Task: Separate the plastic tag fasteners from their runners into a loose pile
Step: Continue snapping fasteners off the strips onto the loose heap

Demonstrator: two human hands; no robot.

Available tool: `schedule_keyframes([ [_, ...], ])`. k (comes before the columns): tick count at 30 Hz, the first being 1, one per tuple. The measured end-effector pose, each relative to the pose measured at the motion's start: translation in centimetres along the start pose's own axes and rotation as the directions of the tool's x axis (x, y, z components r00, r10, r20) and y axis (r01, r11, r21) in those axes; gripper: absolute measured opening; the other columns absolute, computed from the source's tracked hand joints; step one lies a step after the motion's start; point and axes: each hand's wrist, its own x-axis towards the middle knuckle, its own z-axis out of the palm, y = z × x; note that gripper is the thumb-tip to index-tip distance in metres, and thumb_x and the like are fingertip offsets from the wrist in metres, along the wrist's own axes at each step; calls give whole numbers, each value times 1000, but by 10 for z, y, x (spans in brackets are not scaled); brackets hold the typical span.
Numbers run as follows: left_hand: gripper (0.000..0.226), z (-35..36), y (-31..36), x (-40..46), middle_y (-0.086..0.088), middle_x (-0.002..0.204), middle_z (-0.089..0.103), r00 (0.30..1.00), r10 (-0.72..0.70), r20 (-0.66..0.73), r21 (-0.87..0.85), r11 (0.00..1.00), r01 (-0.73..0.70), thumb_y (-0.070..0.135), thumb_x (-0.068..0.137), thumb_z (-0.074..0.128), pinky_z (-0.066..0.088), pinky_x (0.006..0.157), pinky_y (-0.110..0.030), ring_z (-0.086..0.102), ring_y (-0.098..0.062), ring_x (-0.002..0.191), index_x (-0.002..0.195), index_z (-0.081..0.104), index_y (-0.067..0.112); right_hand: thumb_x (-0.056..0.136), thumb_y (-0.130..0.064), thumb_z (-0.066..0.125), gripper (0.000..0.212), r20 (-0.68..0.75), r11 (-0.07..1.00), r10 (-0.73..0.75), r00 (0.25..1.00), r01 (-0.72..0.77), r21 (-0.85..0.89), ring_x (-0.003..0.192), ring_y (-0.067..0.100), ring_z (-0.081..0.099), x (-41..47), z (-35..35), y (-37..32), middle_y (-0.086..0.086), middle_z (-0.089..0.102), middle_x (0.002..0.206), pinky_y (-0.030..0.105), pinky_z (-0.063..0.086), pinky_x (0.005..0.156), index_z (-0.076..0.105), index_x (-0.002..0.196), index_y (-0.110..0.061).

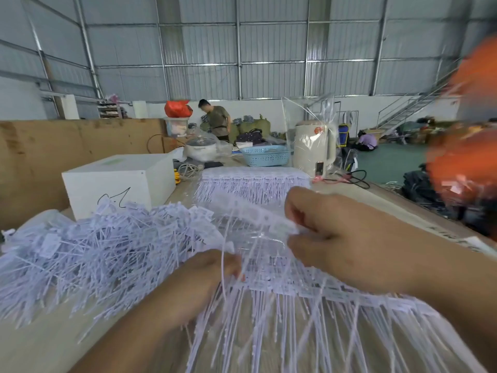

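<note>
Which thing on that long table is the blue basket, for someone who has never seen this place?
Follow the long wooden table to its far end. Between the white rice cooker and the tall cream kettle sits the blue basket, low and wide. It alone has lattice-patterned openwork sides.

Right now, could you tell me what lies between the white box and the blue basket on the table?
In the head view, between the white box and blue basket sit a coiled cable and a white cooker.
</note>
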Motion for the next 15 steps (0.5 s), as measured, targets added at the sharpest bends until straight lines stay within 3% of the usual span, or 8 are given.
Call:
schedule_keyframes([
  [2,29,5,5,1,3,84,72,998,52,-19,-50,997,-53,48,70,66,48,81,-34,67,-20,85,75,75,21,90,-26,58,22,-17,992,3,1000,-1,126,53,13,39,2,-6,2,3,52,63,43,39,54,40,78,-30],
  [4,28,7,15,1,3,69,72,993,13,-117,-245,969,-41,28,83,60,42,69,-28,64,-17,73,61,75,19,94,-21,56,18,38,975,-6,999,-2,222,49,14,38,3,-9,5,6,52,60,40,35,49,45,83,-29],
  [5,41,6,19,0,3,64,70,991,-3,-136,-351,935,-45,28,91,53,38,62,-27,60,-15,64,57,74,17,96,-22,56,15,81,971,-20,997,0,237,48,13,37,3,-9,6,1,49,57,36,34,48,48,85,-30],
  [7,51,4,28,-7,-4,65,68,989,88,-118,-537,832,-138,45,96,43,38,55,-26,55,-14,55,68,73,15,98,-24,55,11,168,970,-45,985,3,243,48,10,37,3,-5,9,-6,47,57,27,33,47,53,90,-32],
  [10,55,4,35,-27,-12,71,65,971,232,-64,-639,738,-218,62,73,65,43,50,-23,54,-18,56,88,74,10,99,-25,55,12,231,966,-67,971,5,258,50,7,40,6,2,7,-6,48,61,20,34,49,61,97,-34],
  [13,63,4,36,-32,-17,62,55,979,196,-50,-609,771,-185,53,59,82,41,47,-19,49,-18,49,77,68,-6,99,-28,55,14,241,963,-61,969,-6,268,55,9,43,9,7,6,-8,50,63,23,36,54,66,106,-32],
  [15,46,5,40,-33,-13,54,49,986,156,-53,-643,750,-153,39,59,84,38,42,-19,42,-15,41,65,66,-3,98,-36,54,16,257,966,-19,966,-48,255,54,7,47,10,8,6,-9,54,63,23,39,53,66,107,-36],
])
